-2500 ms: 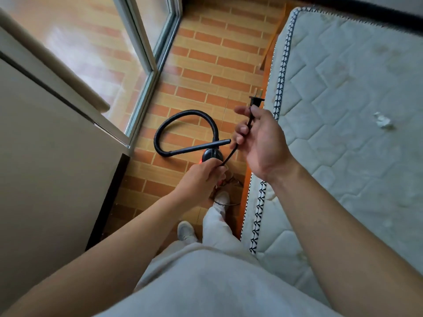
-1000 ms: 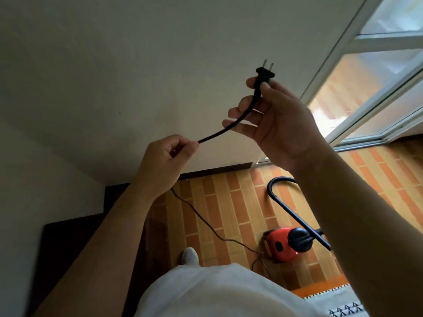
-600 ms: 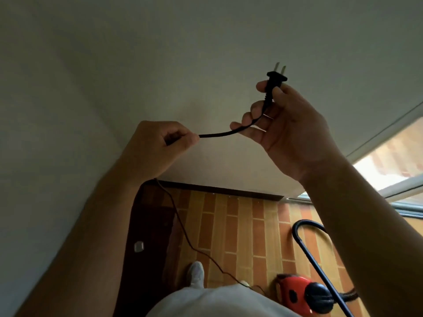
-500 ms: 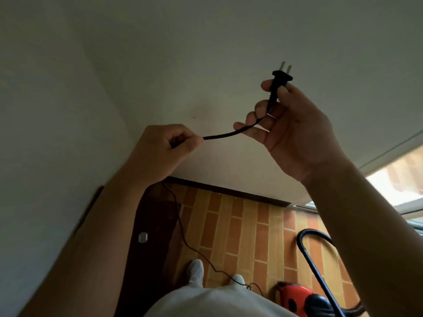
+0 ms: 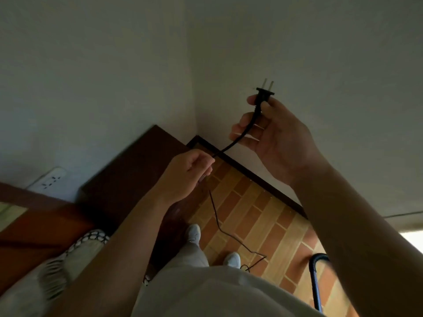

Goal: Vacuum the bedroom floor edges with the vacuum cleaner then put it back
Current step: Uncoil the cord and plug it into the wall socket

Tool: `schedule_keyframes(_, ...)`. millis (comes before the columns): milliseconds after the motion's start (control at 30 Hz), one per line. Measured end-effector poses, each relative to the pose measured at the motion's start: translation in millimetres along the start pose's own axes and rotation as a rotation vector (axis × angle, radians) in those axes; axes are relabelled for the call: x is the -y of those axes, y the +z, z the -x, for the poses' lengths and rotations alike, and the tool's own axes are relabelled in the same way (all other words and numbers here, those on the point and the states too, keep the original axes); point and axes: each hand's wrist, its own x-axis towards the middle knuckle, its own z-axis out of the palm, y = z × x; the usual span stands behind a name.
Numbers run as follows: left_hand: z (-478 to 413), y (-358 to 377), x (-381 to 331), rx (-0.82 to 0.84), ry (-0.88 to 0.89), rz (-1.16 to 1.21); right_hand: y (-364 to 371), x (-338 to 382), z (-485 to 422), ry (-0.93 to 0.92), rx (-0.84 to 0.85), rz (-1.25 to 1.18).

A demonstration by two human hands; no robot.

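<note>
A: Bedroom corner, from your own head: your right hand (image 5: 279,143) is raised against the pale wall (image 5: 320,53) and pinches the black plug (image 5: 264,94) between thumb and forefinger, its two metal prongs pointing up.

B: Your left hand (image 5: 183,177) sits lower and to the left, apart from the right, its fingers curled round the cord (image 5: 240,136). The cord runs in a shallow curve from the plug, across your right fingers, down into that left grip.

A: Below your left hand the cord thins, hangs to the brick-patterned floor (image 5: 263,216) and bends past your white shoes (image 5: 193,233), one foot ahead of the other.

B: You have the vacuum hose (image 5: 315,277) at the lower right edge, a black arc rising from the floor and cut off by your right forearm. Only the hose shows.

A: A white wall socket (image 5: 49,179) sits low on the left wall, well apart from the plug you hold. Dark wooden furniture (image 5: 128,175) fills the corner between the socket and your left hand.

B: A dark skirting (image 5: 251,173) lines the foot of the right wall, and the mattress (image 5: 87,248), with its black-and-white trim, lies at your lower left, beside your left forearm
</note>
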Motion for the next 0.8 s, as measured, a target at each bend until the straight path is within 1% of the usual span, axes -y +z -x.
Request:
schedule_keyframes(267, 59.0, -17.8, 41.6, -0.168, -0.155, 0.047, 52.0, -42.6, -12.0, 0.163, 0.153, 0.063)
schedule_keyframes(400, 81.0, -39.4, 62.4, -0.307, -0.201, 0.11, 86.6, -71.0, -25.9, 0.261, 0.218, 0.142)
schedule_keyframes(533, 94.4, -63.2, 73.6, -0.494, -0.185, 0.278, 121.4, -99.3, -37.8, 0.348, 0.249, 0.243)
schedule_keyframes(633, 95.8, -83.1, 75.3, -0.619, -0.181, 0.434, 144.5, -115.9, -46.8, 0.374, 0.267, 0.316)
schedule_keyframes(700, 97.6, -98.0, 75.0, -0.653, -0.175, 0.496, 160.1, -125.3, -53.5, 0.376, 0.279, 0.361)
schedule_keyframes(800, 100.0, -118.2, 74.2, -0.685, -0.159, 0.525, 182.0, -138.9, -65.0, 0.359, 0.302, 0.436)
